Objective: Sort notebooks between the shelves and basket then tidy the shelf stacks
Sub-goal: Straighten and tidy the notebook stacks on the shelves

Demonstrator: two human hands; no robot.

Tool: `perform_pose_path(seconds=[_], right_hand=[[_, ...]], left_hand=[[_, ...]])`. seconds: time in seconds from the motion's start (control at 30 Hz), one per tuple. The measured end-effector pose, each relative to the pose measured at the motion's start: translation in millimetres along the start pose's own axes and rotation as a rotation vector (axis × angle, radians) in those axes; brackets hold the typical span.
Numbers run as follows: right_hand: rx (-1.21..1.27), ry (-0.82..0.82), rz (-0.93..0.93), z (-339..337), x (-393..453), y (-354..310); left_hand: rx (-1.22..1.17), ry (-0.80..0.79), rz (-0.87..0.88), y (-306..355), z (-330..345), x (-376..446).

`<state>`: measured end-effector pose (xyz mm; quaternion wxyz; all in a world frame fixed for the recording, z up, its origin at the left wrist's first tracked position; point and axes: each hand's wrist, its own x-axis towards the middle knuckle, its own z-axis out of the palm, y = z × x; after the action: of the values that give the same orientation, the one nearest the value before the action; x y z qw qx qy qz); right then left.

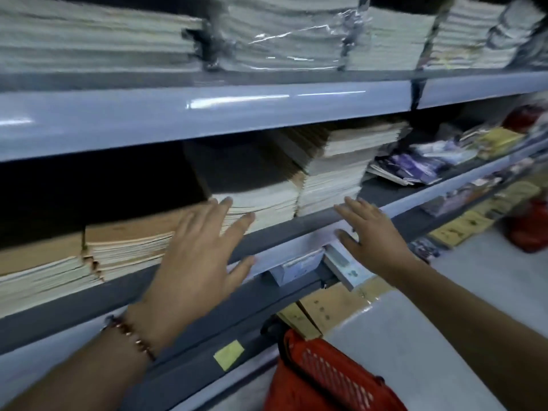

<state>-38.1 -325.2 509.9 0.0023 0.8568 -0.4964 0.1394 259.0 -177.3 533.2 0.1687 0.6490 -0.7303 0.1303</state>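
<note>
Two bare hands reaching toward a grey middle shelf (267, 232): left hand (192, 259), fingers spread wide and gripping nothing, over the front edges of a brown-covered notebook stack (255, 200); right hand (370, 235), also wide and gripping nothing, near the shelf lip just beside a taller stack (335, 170). More stacks at far left (89, 250) and, some plastic-wrapped, on the upper shelf (267, 34). Below, near the lower shelf, a red mesh basket (329, 378), contents not discernible; motion blur throughout.

Yellow sticky note (228, 354) on the lower rail, white price tags (299, 266) under the middle ledge, beaded bracelet (130, 333), grey floor (489, 280)
</note>
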Motion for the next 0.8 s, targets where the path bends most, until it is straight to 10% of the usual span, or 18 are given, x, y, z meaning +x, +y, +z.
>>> perform_pose_path(seconds=[0.4, 0.8], right_hand=[[0.007, -0.184, 0.354, -109, -41, 120], [0.338, -0.231, 0.24, -47, 25, 348]], left_hand=[[-0.318, -0.279, -0.112, 159, 11, 104], [-0.441, -0.24, -0.495, 299, 126, 244]])
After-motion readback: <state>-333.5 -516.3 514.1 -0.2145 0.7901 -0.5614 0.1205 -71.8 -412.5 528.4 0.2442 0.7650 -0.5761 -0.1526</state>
